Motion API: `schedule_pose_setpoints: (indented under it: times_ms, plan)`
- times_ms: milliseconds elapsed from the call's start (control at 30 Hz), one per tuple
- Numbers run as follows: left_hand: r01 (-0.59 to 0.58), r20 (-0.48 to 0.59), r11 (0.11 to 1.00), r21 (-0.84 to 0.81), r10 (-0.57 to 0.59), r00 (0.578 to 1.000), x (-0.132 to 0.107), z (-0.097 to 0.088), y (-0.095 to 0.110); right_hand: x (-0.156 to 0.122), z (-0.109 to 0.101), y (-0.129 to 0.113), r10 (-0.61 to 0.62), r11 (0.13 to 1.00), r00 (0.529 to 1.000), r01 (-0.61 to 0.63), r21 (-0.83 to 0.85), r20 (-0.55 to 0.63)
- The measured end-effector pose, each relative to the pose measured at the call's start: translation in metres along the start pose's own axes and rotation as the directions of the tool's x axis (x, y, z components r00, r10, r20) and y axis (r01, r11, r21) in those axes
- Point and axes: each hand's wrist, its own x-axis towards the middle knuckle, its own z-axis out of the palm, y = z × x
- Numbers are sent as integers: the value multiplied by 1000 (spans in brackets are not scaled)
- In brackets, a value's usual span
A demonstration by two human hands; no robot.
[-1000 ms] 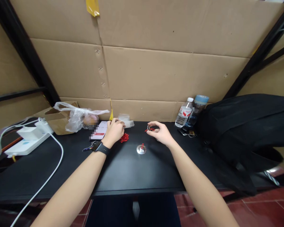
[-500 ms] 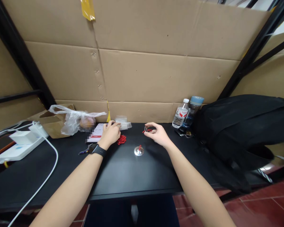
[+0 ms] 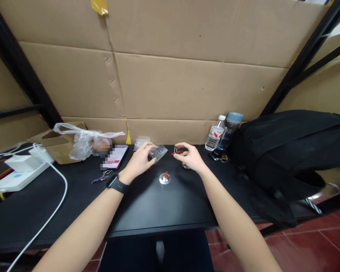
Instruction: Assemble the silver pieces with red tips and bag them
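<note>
My left hand [image 3: 141, 160] wears a black watch and grips a small clear plastic bag [image 3: 159, 152] between thumb and fingers, above the black desk. To its right, my right hand [image 3: 190, 156] pinches a small shiny metal piece with a red cord [image 3: 180, 152], seen nearly edge-on. Under that hand another round metal piece [image 3: 185, 165] shows in part. Between and nearer than both hands, a silver finger cymbal [image 3: 165, 178] lies on the desk, its red loop upward. The pile of red cords is almost wholly hidden behind my left hand.
More clear bags [image 3: 141, 142] lie at the back. Left are a phone [image 3: 119, 155], a keychain [image 3: 100, 179], a tied plastic bag [image 3: 81, 145] and a white power strip [image 3: 8, 183]. Right stand a water bottle [image 3: 215, 134], a blue-lidded bottle [image 3: 232, 126] and a black backpack [image 3: 291, 151].
My left hand has moved right from the stack of bags, bringing one clear bag with it. My right hand stays nearly in place, still pinching its metal piece. The view has shifted slightly.
</note>
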Motion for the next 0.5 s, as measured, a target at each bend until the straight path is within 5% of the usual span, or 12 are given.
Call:
schedule_pose_setpoints:
  times_ms: [267,500]
  plan:
    - [-4,99,1000,-6,5,995,-4,17,9,1,-5,-2,-56,994,998,53,-97,-30]
    - [-132,192,878,460,47,980,-9,25,29,1,-8,5,-197,905,978,206,-373,61]
